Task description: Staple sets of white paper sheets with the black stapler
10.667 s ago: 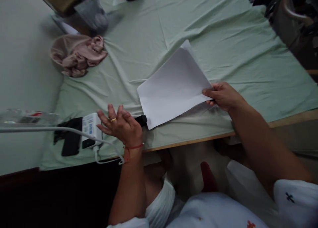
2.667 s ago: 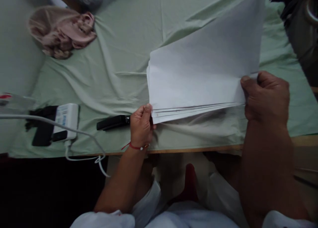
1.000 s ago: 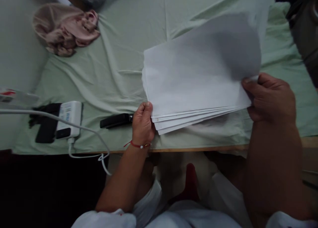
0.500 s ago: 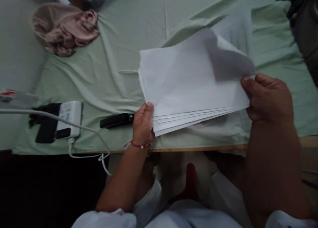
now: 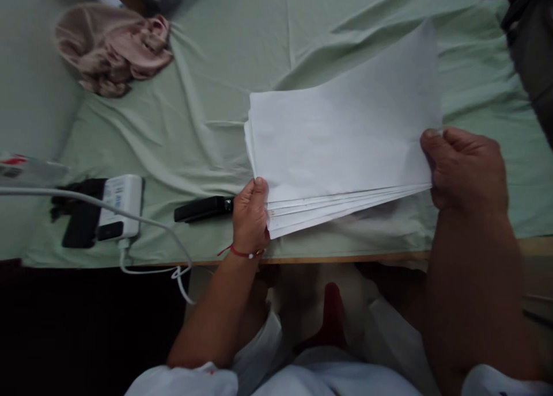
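Observation:
A stack of white paper sheets [image 5: 337,137] is held between my hands above the green-covered table. My left hand [image 5: 250,217] is closed on the stack's near left corner, thumb on top. At the right edge, my right hand [image 5: 469,166] pinches the sheets between thumb and fingers. The top sheet looks blank and rises toward its far right corner. Several lower sheets fan out along the near edge. A black stapler-like object [image 5: 203,209] lies just left of my left hand; its right end is hidden behind that hand.
A white power bank [image 5: 123,206] with a white cable [image 5: 164,226] lies at the left beside a dark flat object [image 5: 80,223]. Bunched pink cloth [image 5: 114,50] sits at the far left. The green tablecloth [image 5: 207,62] is wrinkled. The table's wooden edge [image 5: 345,258] runs nearest my body.
The top sheet's far right corner, folded over before, has swung up and flattened out. It now covers the printed sheet seen behind it. Both hands keep nearly the same place.

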`<state>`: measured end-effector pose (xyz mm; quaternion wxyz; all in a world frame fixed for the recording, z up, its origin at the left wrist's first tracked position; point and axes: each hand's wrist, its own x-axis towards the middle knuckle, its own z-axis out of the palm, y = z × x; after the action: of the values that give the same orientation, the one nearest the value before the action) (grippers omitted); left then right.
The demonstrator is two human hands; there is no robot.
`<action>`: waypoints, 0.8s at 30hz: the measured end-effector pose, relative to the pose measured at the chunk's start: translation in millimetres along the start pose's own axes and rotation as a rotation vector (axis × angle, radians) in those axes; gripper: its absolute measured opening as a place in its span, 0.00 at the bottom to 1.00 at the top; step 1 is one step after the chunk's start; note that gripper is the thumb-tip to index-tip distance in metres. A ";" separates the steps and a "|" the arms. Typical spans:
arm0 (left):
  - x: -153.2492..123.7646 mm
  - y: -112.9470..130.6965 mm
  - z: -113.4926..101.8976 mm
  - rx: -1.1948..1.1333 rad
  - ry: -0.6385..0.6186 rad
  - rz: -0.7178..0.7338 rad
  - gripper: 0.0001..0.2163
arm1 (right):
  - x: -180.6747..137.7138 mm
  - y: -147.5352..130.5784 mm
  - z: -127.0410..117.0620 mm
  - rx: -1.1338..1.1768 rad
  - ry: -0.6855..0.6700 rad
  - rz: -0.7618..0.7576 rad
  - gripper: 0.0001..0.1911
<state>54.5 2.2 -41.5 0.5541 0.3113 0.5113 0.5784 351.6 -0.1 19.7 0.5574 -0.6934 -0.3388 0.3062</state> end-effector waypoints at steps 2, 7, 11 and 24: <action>-0.6 -0.3 -0.4 0.010 -0.001 0.009 0.21 | 0.6 0.9 0.2 -0.018 0.003 -0.004 0.25; -0.4 -0.9 -2.4 0.038 -0.032 0.008 0.22 | 5.5 9.3 -0.3 0.049 -0.017 -0.037 0.09; 2.1 -0.6 -5.5 0.068 -0.064 -0.005 0.22 | 8.1 10.0 -3.1 0.177 -0.036 0.021 0.03; 19.6 3.4 -12.0 0.083 -0.230 0.150 0.18 | 8.4 7.5 -12.5 0.283 -0.108 0.182 0.08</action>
<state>38.5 18.6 -45.7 0.5508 0.4355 0.4432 0.5573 367.5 -1.5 14.4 0.6004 -0.6184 -0.2574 0.4370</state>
